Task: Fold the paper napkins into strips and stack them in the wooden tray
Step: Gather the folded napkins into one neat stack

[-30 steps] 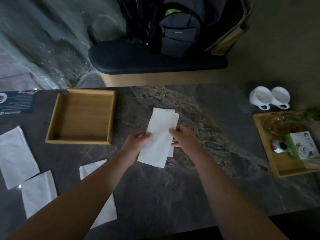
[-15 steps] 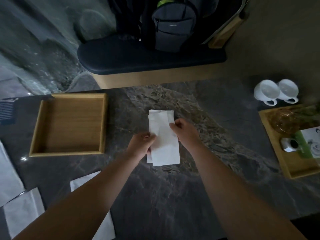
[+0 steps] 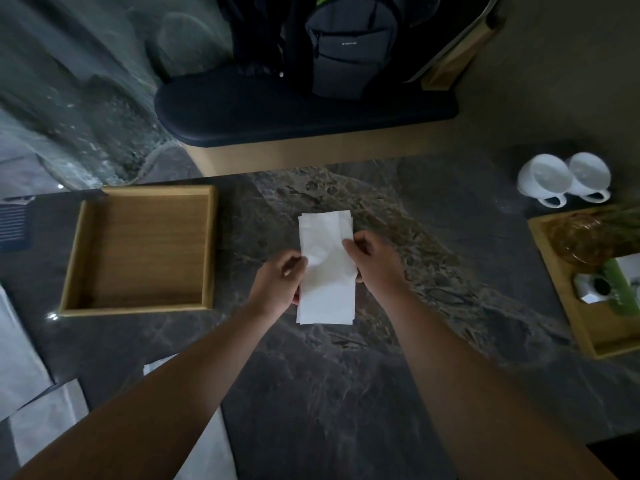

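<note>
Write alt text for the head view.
The left hand and right hand pinch the long edges of a folded napkin over a dark table. An empty tray sits to the left; spare napkins lie lower left.

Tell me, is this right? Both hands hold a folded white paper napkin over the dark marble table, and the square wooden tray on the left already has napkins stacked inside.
Not quite: in the head view the square wooden tray is empty. The left hand and right hand do hold the folded white paper napkin over the dark marble table.
</note>
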The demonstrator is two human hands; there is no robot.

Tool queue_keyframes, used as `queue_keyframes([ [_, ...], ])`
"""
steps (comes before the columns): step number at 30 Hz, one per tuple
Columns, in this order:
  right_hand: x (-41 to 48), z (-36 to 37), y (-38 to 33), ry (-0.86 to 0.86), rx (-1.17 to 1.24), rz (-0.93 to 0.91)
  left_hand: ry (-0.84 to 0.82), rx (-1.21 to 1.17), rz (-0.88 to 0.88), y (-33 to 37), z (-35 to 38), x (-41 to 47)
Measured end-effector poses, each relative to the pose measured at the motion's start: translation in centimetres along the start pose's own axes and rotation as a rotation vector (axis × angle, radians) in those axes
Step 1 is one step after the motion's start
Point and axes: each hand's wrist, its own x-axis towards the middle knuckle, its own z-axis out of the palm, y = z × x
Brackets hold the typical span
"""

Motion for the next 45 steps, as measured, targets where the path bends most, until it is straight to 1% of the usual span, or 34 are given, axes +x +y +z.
queue_keyframes([
  [2, 0.1, 0.2, 0.0, 0.009, 0.01, 0.009, -0.009, 0.05, 0.023, 0.1, -0.1, 0.1],
  [4, 0.2, 0.2, 0.0, 0.022, -0.002, 0.023, -0.018, 0.048, 0.016, 0.2, -0.1, 0.3],
  [6, 0.2, 0.4, 0.2, 0.034, -0.042, 0.041, -0.022, 0.058, 0.006, 0.2, 0.0, 0.4],
  [9, 0.2, 0.6, 0.5, 0.075, -0.143, 0.017, -0.036, 0.06, 0.005, 0.1, 0.1, 0.7],
  [13, 0.1, 0.6, 0.4, 0.101, -0.196, 0.007, -0.046, 0.098, 0.027, 0.0, 0.0, 0.9],
  [15, 0.0, 0.6, 0.3, 0.101, -0.236, 0.011, -0.029, 0.11, 0.037, 0.0, -0.1, 1.0],
  [19, -0.1, -0.1, -0.3, 0.097, -0.442, 0.023, 0.04, 0.094, 0.029, -0.1, -0.6, 1.1],
  [20, -0.1, -0.4, -0.5, 0.113, -0.456, 0.028, 0.052, 0.096, 0.021, -0.2, -0.8, 1.1],
  [21, 0.0, -0.7, -0.5, 0.129, -0.436, 0.04, 0.06, 0.095, 0.009, -0.3, -1.0, 1.1],
  [23, 0.0, -1.2, -0.3, 0.152, -0.286, 0.109, 0.054, 0.118, 0.006, -0.5, -1.1, 1.0],
  [25, -0.3, -1.4, -0.1, 0.126, -0.17, 0.175, 0.029, 0.225, 0.057, -0.4, -1.1, 0.8],
  [29, -0.9, -0.5, 0.1, 0.072, -0.104, 0.24, -0.017, 0.341, 0.048, -0.3, -0.9, 1.0],
  [35, -0.9, 0.7, -1.5, 0.02, -0.032, 0.285, -0.008, 0.491, 0.105, -0.4, -0.6, 0.9],
  [41, -0.1, 1.0, -1.5, -0.09, 0.072, 0.344, 0.008, 0.513, 0.121, -0.4, -0.5, 0.9],
  [45, -0.2, 1.2, -1.3, -0.104, 0.075, 0.35, 0.003, 0.497, 0.116, -0.5, -0.6, 0.8],
])
